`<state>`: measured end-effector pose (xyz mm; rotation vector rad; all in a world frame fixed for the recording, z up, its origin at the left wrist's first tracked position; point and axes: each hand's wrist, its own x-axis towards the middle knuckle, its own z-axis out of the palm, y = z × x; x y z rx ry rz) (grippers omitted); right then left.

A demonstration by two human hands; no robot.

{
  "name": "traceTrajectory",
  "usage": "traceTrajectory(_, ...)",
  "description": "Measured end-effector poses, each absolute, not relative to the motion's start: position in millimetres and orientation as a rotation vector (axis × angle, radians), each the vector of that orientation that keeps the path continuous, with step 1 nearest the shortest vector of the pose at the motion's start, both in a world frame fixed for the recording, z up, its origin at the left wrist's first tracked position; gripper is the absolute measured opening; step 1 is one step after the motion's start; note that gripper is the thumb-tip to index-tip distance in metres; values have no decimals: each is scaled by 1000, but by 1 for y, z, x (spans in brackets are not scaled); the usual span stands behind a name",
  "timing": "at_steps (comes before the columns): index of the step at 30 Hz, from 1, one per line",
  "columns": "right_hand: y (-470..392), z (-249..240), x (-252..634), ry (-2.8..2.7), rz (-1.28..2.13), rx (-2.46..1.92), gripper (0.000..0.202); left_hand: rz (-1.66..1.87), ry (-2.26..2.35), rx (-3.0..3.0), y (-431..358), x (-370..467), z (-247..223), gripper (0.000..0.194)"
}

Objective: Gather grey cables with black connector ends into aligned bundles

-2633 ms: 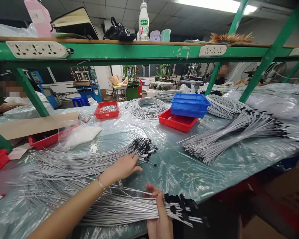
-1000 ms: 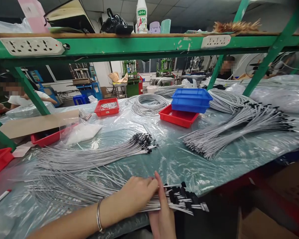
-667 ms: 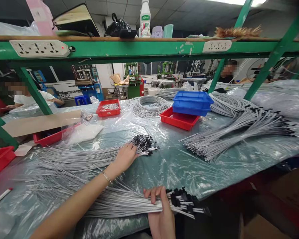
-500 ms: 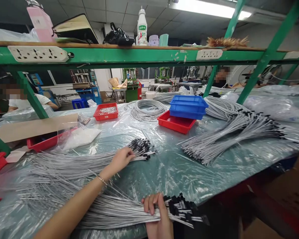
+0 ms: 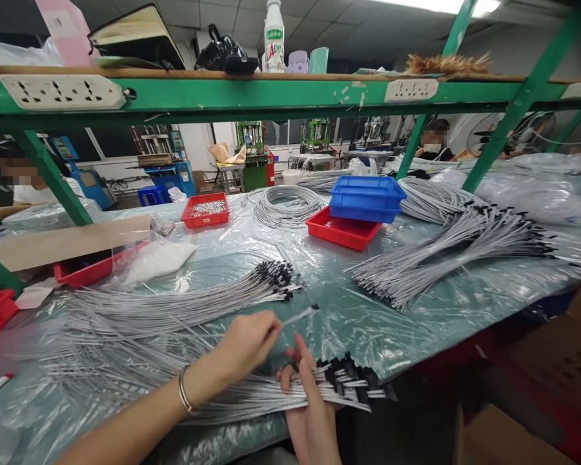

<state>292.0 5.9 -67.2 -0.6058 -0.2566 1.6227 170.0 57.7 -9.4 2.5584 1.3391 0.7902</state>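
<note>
My left hand [image 5: 252,339], with a bangle on its wrist, pinches one thin grey cable [image 5: 296,318] near its black tip. It is over the table, between two bundles. My right hand [image 5: 310,397] is wrapped from below round the near cable bundle [image 5: 341,382], close to its black ends. One or two of its fingers are lifted. Beyond my left hand lies another bundle of grey cables [image 5: 223,294], its black ends pointing right. The tails of both bundles overlap on the left.
More tied cables [image 5: 436,261] lie at the right. Blue trays [image 5: 365,199] rest on a red tray [image 5: 339,232]; another red tray [image 5: 206,216] holds small metal parts. Coiled cable [image 5: 288,208] lies between them. A green shelf beam [image 5: 252,97] crosses above. Two people sit across the table.
My left hand has come away from the far bundle, toward me and right, with one cable in its fingers. My right hand stays round the near bundle, some fingers now raised.
</note>
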Motion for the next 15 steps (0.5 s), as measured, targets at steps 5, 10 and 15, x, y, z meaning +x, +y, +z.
traceTrajectory(5,6,-75,295,-194,1682,-550,25,308,1022,2808,26,181,5,16)
traceTrajectory(10,7,-79,298,-210,1738,-503,21,502,1507,2586,76,156,10,24)
traceTrajectory(15,5,-76,296,-295,1707,-414,22,594,1826,2417,133,131,-25,12)
